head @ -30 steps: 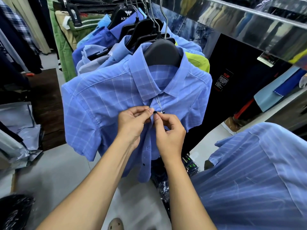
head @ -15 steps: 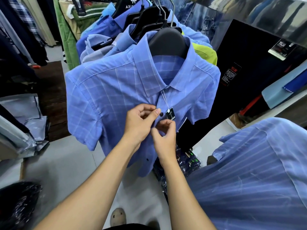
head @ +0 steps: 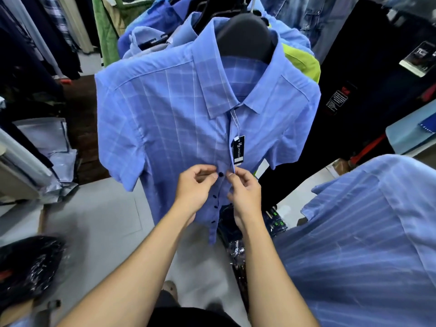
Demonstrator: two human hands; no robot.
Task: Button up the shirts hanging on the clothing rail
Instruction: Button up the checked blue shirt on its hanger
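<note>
The blue checked shirt [head: 165, 119] is hung on the dark hanger [head: 245, 36] at the front of the rail, and the work has been moved down its placket. The button near the collar, which was being handled a second ago, has been left, and the hanging tag [head: 237, 149] is now seen well above both grips. A dark button [head: 220, 174] lies exposed between the two grips. The button-side edge is pinched by the left hand [head: 193, 187], its thumb and fingers closed on the cloth just beside that button. The opposite edge, with the buttonhole, is pinched by the right hand [head: 244, 192], fingertips closed on the fabric. The two edges are held close but not yet joined here.

Below the grips three more dark buttons are seen open down the front, so most of this shirt is judged still to be done. To the right of the right grip a striped blue shirt [head: 365, 232] is seen.
</note>
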